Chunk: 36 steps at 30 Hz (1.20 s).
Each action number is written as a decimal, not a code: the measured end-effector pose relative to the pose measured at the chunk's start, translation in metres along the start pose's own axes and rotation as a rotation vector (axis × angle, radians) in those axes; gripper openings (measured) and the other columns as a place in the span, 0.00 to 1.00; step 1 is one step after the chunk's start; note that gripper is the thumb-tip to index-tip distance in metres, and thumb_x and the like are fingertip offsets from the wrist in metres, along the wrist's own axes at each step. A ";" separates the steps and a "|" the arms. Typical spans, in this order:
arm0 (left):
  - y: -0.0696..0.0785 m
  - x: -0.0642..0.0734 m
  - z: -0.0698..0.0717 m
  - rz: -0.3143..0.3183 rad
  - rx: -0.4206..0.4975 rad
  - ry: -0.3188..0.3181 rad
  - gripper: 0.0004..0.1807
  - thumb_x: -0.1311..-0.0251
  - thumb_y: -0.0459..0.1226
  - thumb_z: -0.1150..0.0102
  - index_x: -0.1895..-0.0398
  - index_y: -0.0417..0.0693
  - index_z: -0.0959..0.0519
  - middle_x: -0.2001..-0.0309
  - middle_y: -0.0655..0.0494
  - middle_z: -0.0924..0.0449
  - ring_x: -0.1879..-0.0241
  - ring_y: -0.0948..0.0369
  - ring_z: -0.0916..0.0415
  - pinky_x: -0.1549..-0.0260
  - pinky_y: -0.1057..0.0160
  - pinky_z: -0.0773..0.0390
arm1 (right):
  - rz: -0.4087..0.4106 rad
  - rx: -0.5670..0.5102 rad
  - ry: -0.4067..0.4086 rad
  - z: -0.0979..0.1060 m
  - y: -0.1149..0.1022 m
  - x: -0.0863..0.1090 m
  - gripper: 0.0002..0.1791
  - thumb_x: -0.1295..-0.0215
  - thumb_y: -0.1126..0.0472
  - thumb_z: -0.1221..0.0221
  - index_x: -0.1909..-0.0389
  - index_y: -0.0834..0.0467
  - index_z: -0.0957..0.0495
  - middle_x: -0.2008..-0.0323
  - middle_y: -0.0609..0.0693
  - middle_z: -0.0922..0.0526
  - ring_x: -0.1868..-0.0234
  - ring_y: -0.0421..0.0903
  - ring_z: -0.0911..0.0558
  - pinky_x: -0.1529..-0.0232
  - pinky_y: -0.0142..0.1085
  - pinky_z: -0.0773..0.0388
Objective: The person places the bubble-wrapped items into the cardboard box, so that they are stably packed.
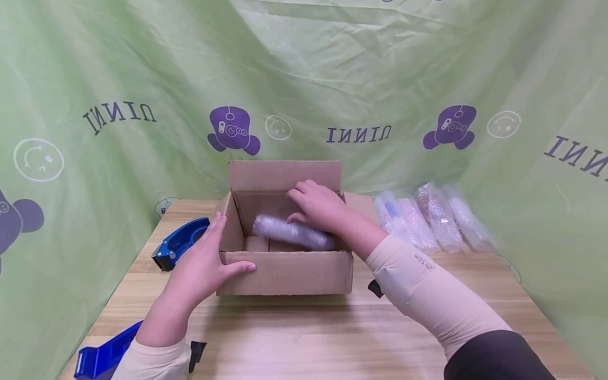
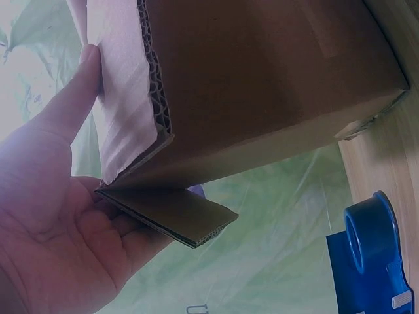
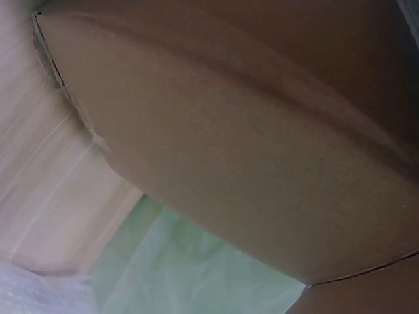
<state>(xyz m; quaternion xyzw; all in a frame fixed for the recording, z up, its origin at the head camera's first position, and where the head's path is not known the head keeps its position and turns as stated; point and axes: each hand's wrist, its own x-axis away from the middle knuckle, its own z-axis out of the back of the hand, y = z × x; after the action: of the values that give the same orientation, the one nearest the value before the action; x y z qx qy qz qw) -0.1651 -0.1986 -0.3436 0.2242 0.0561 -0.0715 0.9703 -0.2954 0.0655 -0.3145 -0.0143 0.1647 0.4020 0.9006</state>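
A bubble-wrapped item [image 1: 294, 232], blurred in outline, is seen slanted inside the cardboard box [image 1: 285, 274], its left end raised higher than its right; whether the floor of the box is touched by it cannot be told. Just above it the right hand [image 1: 320, 206] is held, fingers loosely bent and parted from the thumb, with nothing seen pinched; contact between thumb and wrapping cannot be confirmed. At the near left corner of the box the left hand [image 1: 201, 261] is spread, its thumb laid against the front wall and its fingers set along the left side. The back flap [image 1: 285, 175] is raised upright. To the left of the box a blue tape dispenser [image 1: 182, 243] is placed on the table [image 1: 304, 338], and a second blue object [image 1: 106, 353] is partly hidden by the left forearm. To the right, four wrapped packages [image 1: 439, 216] are laid side by side. Everything is backed by a green curtain [image 1: 304, 79] printed with purple figures.
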 end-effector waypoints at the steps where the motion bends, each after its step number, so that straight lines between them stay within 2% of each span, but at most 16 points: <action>1: 0.000 0.000 0.000 0.000 -0.001 -0.002 0.71 0.59 0.73 0.37 0.21 0.46 0.59 0.21 0.47 0.62 0.26 0.40 0.50 0.37 0.36 0.35 | -0.002 0.000 -0.001 0.000 0.000 0.000 0.29 0.39 0.40 0.36 0.45 0.56 0.23 0.53 0.50 0.23 0.51 0.50 0.26 0.53 0.45 0.23; 7: 0.000 0.000 -0.001 0.000 -0.007 -0.004 0.71 0.59 0.73 0.37 0.21 0.45 0.60 0.21 0.46 0.62 0.26 0.40 0.50 0.37 0.36 0.36 | -0.018 -0.014 0.011 0.001 0.002 0.003 0.29 0.39 0.41 0.36 0.45 0.56 0.24 0.52 0.51 0.23 0.51 0.50 0.25 0.52 0.44 0.23; 13: 0.000 -0.001 -0.001 0.004 -0.008 -0.007 0.71 0.59 0.73 0.37 0.21 0.46 0.60 0.21 0.47 0.62 0.26 0.40 0.49 0.37 0.36 0.35 | -0.033 -0.068 0.061 0.008 0.008 0.008 0.28 0.38 0.42 0.36 0.44 0.56 0.24 0.51 0.51 0.22 0.50 0.50 0.26 0.49 0.45 0.25; 18: 0.001 0.000 -0.001 0.001 -0.006 0.002 0.71 0.60 0.74 0.38 0.21 0.46 0.60 0.21 0.47 0.62 0.27 0.39 0.48 0.38 0.36 0.35 | -0.080 -0.124 0.086 0.019 0.019 0.016 0.29 0.38 0.43 0.36 0.43 0.56 0.24 0.50 0.51 0.22 0.47 0.50 0.26 0.44 0.45 0.26; 24: 0.001 0.001 0.000 -0.001 -0.004 0.005 0.71 0.60 0.74 0.39 0.20 0.47 0.60 0.21 0.48 0.62 0.27 0.38 0.48 0.39 0.36 0.33 | -0.190 -0.237 0.127 0.039 0.040 0.033 0.30 0.38 0.44 0.35 0.41 0.57 0.26 0.46 0.54 0.23 0.43 0.52 0.27 0.39 0.47 0.30; 30: 0.002 0.001 0.000 -0.002 -0.003 0.005 0.71 0.60 0.74 0.38 0.20 0.47 0.60 0.21 0.47 0.62 0.27 0.38 0.47 0.40 0.36 0.33 | -0.315 -0.350 0.199 0.054 0.071 0.058 0.34 0.35 0.44 0.39 0.35 0.59 0.31 0.43 0.58 0.25 0.42 0.55 0.27 0.38 0.52 0.30; 36: 0.002 0.001 0.001 -0.005 -0.003 0.009 0.71 0.60 0.74 0.39 0.20 0.47 0.60 0.21 0.48 0.61 0.27 0.38 0.47 0.41 0.36 0.32 | -0.530 -0.438 0.259 0.056 0.105 0.088 0.35 0.31 0.42 0.44 0.33 0.59 0.35 0.42 0.61 0.27 0.42 0.58 0.25 0.43 0.56 0.27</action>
<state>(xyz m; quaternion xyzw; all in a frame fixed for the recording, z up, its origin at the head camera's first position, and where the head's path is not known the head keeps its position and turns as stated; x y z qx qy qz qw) -0.1638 -0.1974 -0.3421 0.2230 0.0610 -0.0728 0.9702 -0.3008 0.2086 -0.2781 -0.2998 0.1781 0.1755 0.9206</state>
